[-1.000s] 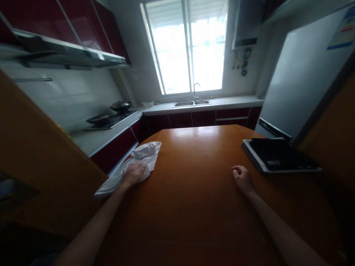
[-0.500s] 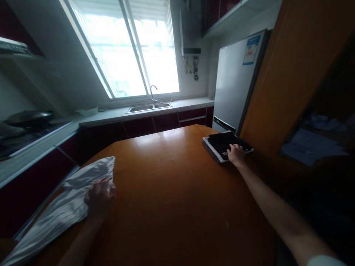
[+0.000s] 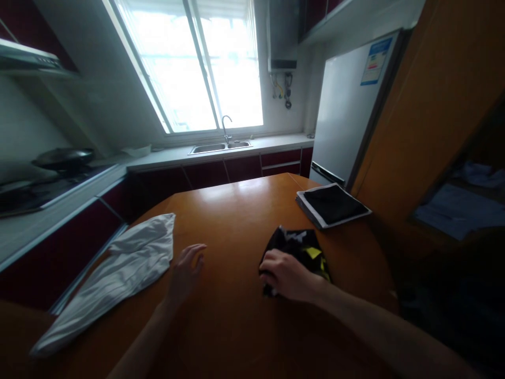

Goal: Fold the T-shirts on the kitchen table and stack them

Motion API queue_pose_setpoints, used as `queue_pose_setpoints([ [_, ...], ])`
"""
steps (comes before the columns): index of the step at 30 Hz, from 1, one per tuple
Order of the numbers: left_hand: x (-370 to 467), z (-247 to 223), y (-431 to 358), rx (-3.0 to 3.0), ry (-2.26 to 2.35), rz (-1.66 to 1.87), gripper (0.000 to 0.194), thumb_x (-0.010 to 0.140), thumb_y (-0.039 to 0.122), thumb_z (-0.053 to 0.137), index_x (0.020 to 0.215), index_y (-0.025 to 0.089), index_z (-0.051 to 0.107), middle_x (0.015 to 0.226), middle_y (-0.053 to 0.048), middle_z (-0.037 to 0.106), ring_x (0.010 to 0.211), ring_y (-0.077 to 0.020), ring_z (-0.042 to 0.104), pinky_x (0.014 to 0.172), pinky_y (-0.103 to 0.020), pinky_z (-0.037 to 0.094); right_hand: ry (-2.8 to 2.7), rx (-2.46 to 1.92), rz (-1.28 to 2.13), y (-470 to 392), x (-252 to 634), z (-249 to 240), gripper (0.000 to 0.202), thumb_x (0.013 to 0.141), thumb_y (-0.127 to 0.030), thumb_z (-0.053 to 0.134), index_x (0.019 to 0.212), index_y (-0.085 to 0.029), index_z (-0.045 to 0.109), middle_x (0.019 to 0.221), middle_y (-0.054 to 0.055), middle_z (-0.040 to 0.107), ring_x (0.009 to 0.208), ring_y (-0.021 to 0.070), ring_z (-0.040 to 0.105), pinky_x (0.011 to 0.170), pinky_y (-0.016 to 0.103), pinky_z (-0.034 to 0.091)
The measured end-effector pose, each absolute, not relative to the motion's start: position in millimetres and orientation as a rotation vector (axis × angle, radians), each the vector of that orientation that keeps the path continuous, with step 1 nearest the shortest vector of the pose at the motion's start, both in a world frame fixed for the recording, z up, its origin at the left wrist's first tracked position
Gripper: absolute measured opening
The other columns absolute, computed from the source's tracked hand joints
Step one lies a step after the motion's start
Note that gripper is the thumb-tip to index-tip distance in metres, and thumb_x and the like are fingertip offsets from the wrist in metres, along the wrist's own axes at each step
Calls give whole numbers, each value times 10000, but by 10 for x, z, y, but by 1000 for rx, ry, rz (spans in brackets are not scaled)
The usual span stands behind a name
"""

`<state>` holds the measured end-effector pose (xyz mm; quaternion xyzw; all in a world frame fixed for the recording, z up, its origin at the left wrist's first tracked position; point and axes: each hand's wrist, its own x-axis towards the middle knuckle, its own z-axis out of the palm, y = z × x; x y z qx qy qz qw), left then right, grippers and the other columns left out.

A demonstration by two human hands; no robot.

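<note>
My right hand (image 3: 290,275) grips the near left edge of a folded black garment (image 3: 300,241) with yellow and white patches, over the middle right of the wooden table (image 3: 229,221). Its fingers curl round the cloth, and I cannot tell whether the cloth rests on the wood. My left hand (image 3: 188,271) is held above the table with nothing in it, thumb and fingers apart. Just left of that hand lies a rumpled white cloth (image 3: 134,258), spread along the table's left edge. At the far right sits a stack of folded clothes (image 3: 333,204), black on top with white beneath.
Behind the table runs a counter with a sink (image 3: 209,148) and a tap (image 3: 225,129). A fridge (image 3: 351,105) stands at the back right beside a wooden panel (image 3: 418,105). At the left, a pan (image 3: 63,158) sits on the stove.
My right hand has left the stack and come toward me and leftward with the black garment. My left hand has lifted off the white cloth and moved right. The view has shifted slightly.
</note>
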<state>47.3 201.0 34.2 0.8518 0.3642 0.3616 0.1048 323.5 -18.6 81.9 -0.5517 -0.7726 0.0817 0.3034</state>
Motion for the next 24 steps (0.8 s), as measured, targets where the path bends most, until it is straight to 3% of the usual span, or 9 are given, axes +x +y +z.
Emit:
queue_pose_setpoints([
  [2, 532, 412, 1807, 2472, 963, 1102, 229, 932, 342, 491, 1046, 247, 665, 1087, -71, 707, 1070, -260, 659, 979, -409, 515, -2252, -1211, 513, -393, 2794, 862, 222, 956, -320, 614, 1150, -235, 680, 1149, 54, 685, 1016, 183, 650, 851, 258, 474],
  [4, 613, 466, 1562, 2445, 812, 1105, 202, 958, 328, 521, 1003, 232, 693, 1031, -68, 713, 1005, -232, 671, 919, -368, 532, -2383, -957, 686, -557, 2540, 899, 310, 963, -387, 613, 1224, -228, 666, 1218, 60, 683, 1081, 180, 651, 894, 239, 474],
  [8, 837, 516, 1128, 2417, 552, 813, 210, 988, 278, 542, 1007, 229, 746, 1010, -70, 708, 930, -186, 676, 826, -291, 545, -2182, -926, 716, -559, 2578, 884, 211, 987, -293, 552, 1088, -207, 717, 1059, 58, 730, 956, 161, 678, 857, 239, 488],
  [10, 974, 526, 1011, 2446, 454, 639, 237, 965, 254, 588, 1156, 260, 728, 1149, -75, 695, 1049, -208, 664, 911, -313, 533, -1892, -1110, 622, -415, 2793, 817, 204, 983, -260, 527, 969, -207, 724, 939, 50, 732, 861, 164, 671, 789, 259, 493],
  [12, 1119, 532, 967, 2506, 391, 448, 468, 923, 230, 650, 1380, 316, 603, 1340, -72, 625, 1180, -236, 623, 996, -341, 502, -1575, -1270, 518, -247, 3077, 716, 225, 979, -300, 522, 898, -205, 709, 873, 47, 730, 810, 178, 664, 743, 282, 495],
  [14, 1262, 530, 977, 2572, 397, 271, 622, 885, 238, 700, 1469, 341, 510, 1382, -69, 599, 1171, -245, 632, 982, -335, 506, -1267, -1378, 424, -118, 3385, 591, 236, 954, -356, 538, 892, -199, 703, 826, 47, 723, 758, 190, 653, 681, 289, 493],
  [18, 1475, 565, 1146, 2699, 453, 123, 231, 839, 292, 741, 1069, 275, 738, 1071, -39, 720, 1006, -236, 687, 840, -276, 522, -883, -1475, 250, -61, 3912, 318, 308, 899, -437, 563, 917, -163, 703, 758, 50, 687, 627, 173, 586, 618, 295, 478],
  [21, 1547, 792, 1483, 2623, 736, 313, 46, 851, 257, 692, 890, 233, 695, 872, -18, 723, 850, -205, 704, 739, -262, 518, -771, -1526, 227, -86, 4149, 147, 338, 876, -456, 581, 941, -148, 706, 767, 63, 681, 618, 172, 577, 590, 289, 465],
  [24, 1589, 1329, 2020, 2360, 1075, 533, 82, 923, 173, 534, 900, 185, 613, 634, 11, 638, 549, -149, 640, 576, -242, 485, -756, -1531, 238, -65, 4237, 46, 358, 849, -473, 590, 928, -143, 704, 782, 74, 681, 620, 175, 574, 586, 292, 464],
])
